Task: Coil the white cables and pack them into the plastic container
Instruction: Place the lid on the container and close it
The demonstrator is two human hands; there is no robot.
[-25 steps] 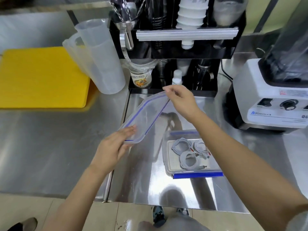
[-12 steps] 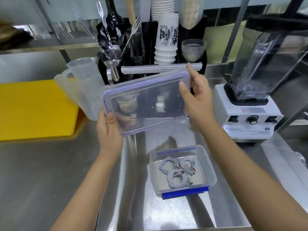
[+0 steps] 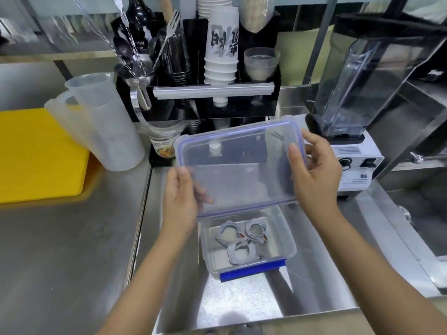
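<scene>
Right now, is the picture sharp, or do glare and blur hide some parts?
Head view: the coiled cables in the container are sharp enough; the steel counter shows bright glare near the front edge; the lid is clear and slightly smeared at the left hand; wide-angle bending tilts the blender.

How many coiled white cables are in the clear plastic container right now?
3: coiled white cables, all inside the clear plastic container: one back left, one back right, one front centre. None appears hidden.
</scene>
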